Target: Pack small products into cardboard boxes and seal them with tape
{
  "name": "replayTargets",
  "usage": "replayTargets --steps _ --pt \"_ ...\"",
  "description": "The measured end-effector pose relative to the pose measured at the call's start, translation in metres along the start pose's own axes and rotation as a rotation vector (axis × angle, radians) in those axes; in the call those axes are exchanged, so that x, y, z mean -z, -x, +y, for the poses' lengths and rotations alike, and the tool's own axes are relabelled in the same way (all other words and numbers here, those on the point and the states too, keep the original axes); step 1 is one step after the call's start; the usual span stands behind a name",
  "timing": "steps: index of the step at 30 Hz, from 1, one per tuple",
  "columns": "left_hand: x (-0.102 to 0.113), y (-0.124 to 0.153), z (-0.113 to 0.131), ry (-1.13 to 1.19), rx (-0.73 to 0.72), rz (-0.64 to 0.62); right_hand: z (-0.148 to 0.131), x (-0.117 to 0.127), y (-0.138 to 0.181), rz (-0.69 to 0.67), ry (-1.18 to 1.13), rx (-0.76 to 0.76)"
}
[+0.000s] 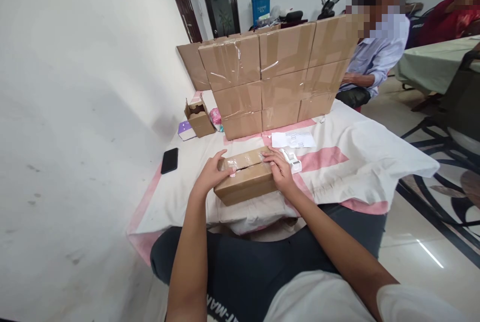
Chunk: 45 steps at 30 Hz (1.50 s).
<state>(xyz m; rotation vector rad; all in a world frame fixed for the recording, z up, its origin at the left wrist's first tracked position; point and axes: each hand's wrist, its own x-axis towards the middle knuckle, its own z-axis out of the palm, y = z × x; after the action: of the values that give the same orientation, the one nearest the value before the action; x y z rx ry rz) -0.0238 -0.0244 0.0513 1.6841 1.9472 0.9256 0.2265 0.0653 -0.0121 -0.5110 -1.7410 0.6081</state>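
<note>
A small brown cardboard box [245,188] lies on the cloth-covered table right in front of me. Its two top flaps are folded in, with a narrow dark gap between them and shiny clear tape across the top. My left hand [212,174] grips the box's left end, thumb on the top edge. At the other end, my right hand [278,166] holds the right top edge, fingers bent over the flaps. Just beyond it sits a white plastic object [293,161] whose kind I cannot make out, partly hidden by that hand. A printed white paper sheet [294,139] lies behind.
Taped cardboard boxes [285,72] form a stacked wall at the table's back. To the left are a small open carton [200,123], a purple-and-white box [186,131], a pink packet [215,117] and a black phone [170,160]. A person [386,47] sits behind the stack, right.
</note>
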Motion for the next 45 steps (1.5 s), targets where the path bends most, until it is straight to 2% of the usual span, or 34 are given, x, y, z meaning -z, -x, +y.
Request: replayTargets --steps 5,10,15,17,19,21,28,31,36,41,45 --pt "-0.008 -0.011 -0.009 0.149 0.005 0.092 -0.001 0.0 0.0 0.0 0.005 -0.006" --pt "-0.011 -0.024 -0.013 0.173 0.023 0.136 0.001 0.0 0.0 0.0 -0.009 0.003" --pt "-0.008 -0.017 -0.006 0.163 -0.032 0.222 -0.001 -0.001 0.001 0.015 -0.014 0.003" --pt "-0.005 -0.012 -0.002 0.113 -0.111 0.166 -0.003 -0.002 0.001 0.018 -0.011 -0.005" --pt "-0.001 -0.008 -0.001 0.057 -0.17 0.041 -0.004 -0.002 0.001 0.018 -0.011 -0.01" --pt "0.004 -0.006 -0.002 -0.005 -0.17 -0.062 -0.004 -0.003 0.001 0.021 -0.016 -0.005" --pt "0.021 0.005 -0.009 -0.169 -0.157 -0.248 -0.005 -0.005 -0.002 0.022 -0.021 0.005" --pt "0.021 0.008 -0.009 -0.195 -0.141 -0.24 -0.006 -0.006 -0.002 0.038 -0.018 0.002" --pt "0.014 0.003 -0.007 -0.202 -0.08 -0.088 -0.011 -0.01 0.001 0.056 0.057 0.008" --pt "0.016 -0.004 -0.003 -0.169 -0.037 -0.116 -0.016 -0.013 0.003 0.033 0.118 -0.013" --pt "0.024 -0.008 0.0 -0.136 -0.013 -0.184 -0.013 -0.002 0.003 -0.065 0.13 -0.039"
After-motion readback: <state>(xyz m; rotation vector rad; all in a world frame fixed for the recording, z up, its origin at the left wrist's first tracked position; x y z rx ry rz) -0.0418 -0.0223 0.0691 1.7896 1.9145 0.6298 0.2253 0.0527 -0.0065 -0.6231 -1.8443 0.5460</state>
